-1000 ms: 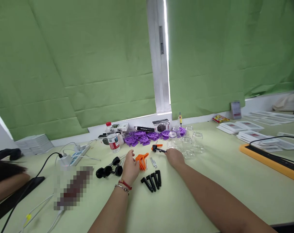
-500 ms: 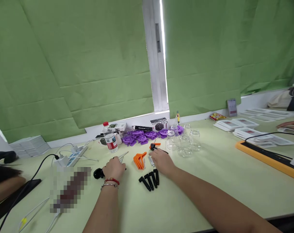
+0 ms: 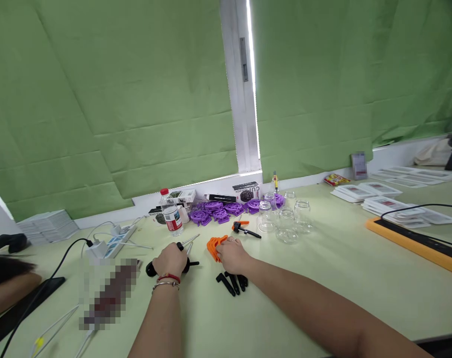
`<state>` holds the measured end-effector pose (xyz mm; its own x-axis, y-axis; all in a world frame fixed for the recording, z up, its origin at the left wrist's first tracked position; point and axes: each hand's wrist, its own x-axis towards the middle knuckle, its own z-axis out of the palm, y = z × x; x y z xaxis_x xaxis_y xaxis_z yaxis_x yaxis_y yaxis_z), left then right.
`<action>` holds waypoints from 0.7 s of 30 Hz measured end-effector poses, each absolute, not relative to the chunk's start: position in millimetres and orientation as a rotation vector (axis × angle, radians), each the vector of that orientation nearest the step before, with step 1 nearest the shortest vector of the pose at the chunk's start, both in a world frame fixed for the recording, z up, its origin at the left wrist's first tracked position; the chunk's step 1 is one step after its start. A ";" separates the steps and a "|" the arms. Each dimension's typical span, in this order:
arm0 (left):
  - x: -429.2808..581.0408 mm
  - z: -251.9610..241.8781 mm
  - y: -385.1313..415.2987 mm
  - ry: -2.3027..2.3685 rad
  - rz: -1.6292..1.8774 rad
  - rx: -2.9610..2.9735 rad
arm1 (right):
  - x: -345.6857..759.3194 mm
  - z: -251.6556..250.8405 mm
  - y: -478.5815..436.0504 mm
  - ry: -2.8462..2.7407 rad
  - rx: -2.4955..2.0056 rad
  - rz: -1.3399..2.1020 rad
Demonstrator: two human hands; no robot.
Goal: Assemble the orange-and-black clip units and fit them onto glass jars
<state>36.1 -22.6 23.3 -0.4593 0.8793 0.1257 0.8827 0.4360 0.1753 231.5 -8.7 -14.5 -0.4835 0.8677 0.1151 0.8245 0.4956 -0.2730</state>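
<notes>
My left hand (image 3: 171,261), with bracelets at the wrist, is closed over the black knobbed rods (image 3: 151,269) lying on the pale green table (image 3: 323,278). My right hand (image 3: 230,255) rests with curled fingers on the orange plastic pieces (image 3: 212,245). Several black pegs (image 3: 231,283) lie just in front of the right hand. An orange-and-black tool (image 3: 244,228) lies beyond it, near several clear glass jars (image 3: 285,221).
Purple plastic wheels (image 3: 214,211), a water bottle (image 3: 171,214) and small boxes line the back edge. A power strip with cables (image 3: 109,241) lies left. White card stacks (image 3: 382,199) and an orange-edged black mat (image 3: 415,241) sit right. Another person's arm (image 3: 8,291) shows at far left.
My left hand moved left from the orange pieces onto the black knobbed rods. My right hand drew back from the orange-and-black tool onto the orange pieces.
</notes>
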 end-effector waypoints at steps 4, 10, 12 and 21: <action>37.6 21.1 -22.7 -2.633 -0.344 -1.703 | 227.1 -13.5 -11.1 -2.463 -1.533 0.331; 42.9 21.5 -27.3 -2.528 -0.320 -1.823 | 223.5 -7.8 -14.6 -2.365 -1.618 0.369; 44.6 20.6 -28.1 -2.501 -0.252 -1.880 | 223.0 -7.5 -13.9 -2.328 -1.639 0.381; 49.7 23.7 -29.1 -2.480 -0.194 -1.915 | 240.1 -6.9 -7.6 -2.032 -1.555 0.506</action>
<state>49.7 -29.1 23.7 -0.2558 0.9637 0.0770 0.9639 0.2482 0.0962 240.1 -7.6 -6.9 -0.2000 0.9630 0.1806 0.7658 0.2686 -0.5843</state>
